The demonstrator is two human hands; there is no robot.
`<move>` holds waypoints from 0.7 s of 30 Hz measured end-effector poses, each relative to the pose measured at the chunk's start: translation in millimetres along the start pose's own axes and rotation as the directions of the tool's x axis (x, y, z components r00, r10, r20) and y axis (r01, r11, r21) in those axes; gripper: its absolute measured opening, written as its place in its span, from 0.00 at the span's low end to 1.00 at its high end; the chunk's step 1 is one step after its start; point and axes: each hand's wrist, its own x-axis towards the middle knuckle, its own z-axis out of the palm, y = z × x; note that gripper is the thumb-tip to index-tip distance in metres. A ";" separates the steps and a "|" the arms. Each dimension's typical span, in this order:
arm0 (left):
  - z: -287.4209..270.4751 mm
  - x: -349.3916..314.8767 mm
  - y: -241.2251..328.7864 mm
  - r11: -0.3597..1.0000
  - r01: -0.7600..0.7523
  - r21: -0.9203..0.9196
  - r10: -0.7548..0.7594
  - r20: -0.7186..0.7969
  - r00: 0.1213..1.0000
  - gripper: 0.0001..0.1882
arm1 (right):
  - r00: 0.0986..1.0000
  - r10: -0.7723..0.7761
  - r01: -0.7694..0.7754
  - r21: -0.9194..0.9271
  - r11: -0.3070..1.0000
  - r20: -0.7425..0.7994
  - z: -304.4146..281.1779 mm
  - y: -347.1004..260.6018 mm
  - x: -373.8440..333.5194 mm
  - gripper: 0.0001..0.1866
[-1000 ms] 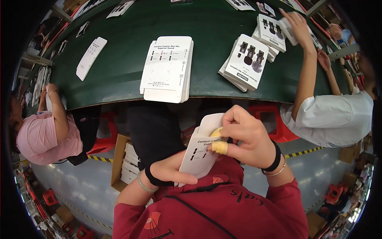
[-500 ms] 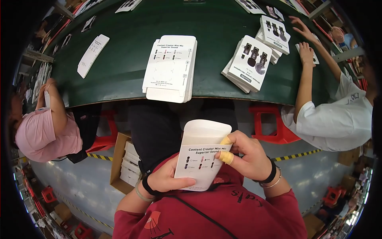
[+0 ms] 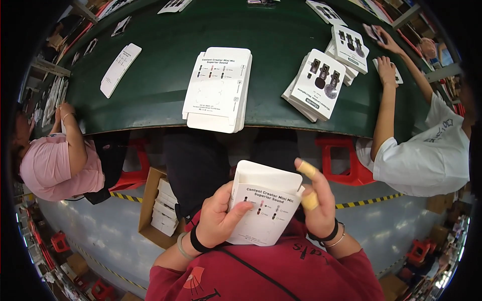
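Observation:
A flat white printed carton (image 3: pixel 261 223) with rows of small microphone pictures is held before my red shirt. Its top is open, and one flap stands up at the far edge. My left hand (image 3: pixel 217 220) grips its left side, thumb across the printed face. At the carton's right edge is my right hand (image 3: pixel 321 213), open, with index finger and thumb spread apart. Yellow tape wraps two of its fingertips, which are slightly blurred. Whether the hand touches the carton, I cannot tell.
On the green table (image 3: pixel 160 75) lie a stack of flat cartons (image 3: pixel 213 108), printed-side-up microphone boxes (image 3: pixel 316 83) and a single carton (image 3: pixel 120 70). A cardboard box (image 3: pixel 150 220) of white cartons stands on the floor. Co-workers sit left and right, near red stools (image 3: pixel 346 160).
My right hand has let go of the carton's top edge and moved right, fingers spreading. The carton's mouth gapes wider. My left thumb has shifted up its face. The right co-worker's hand now holds something small.

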 end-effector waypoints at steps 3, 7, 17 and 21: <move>5.3 -1.0 0.4 0.987 -0.044 -0.155 0.037 -0.050 0.998 0.29 | 0.944 0.312 -0.308 0.610 0.730 0.103 -2.6 -3.3 11.6 0.22; -1.9 -1.6 6.9 0.990 -0.057 -0.132 0.059 0.014 0.998 0.31 | 0.861 0.333 -0.509 0.648 0.567 0.384 -7.3 -2.8 27.3 0.22; -4.8 -4.6 -9.5 0.980 -0.173 -0.103 0.175 0.017 0.984 0.30 | 0.928 -0.022 0.044 -0.052 0.998 0.372 -8.6 -19.3 35.6 0.19; -0.2 -2.2 2.8 0.972 -0.135 -0.194 0.132 -0.027 0.991 0.29 | 0.897 -0.193 0.220 -0.024 0.975 0.397 -8.7 -16.2 36.3 0.18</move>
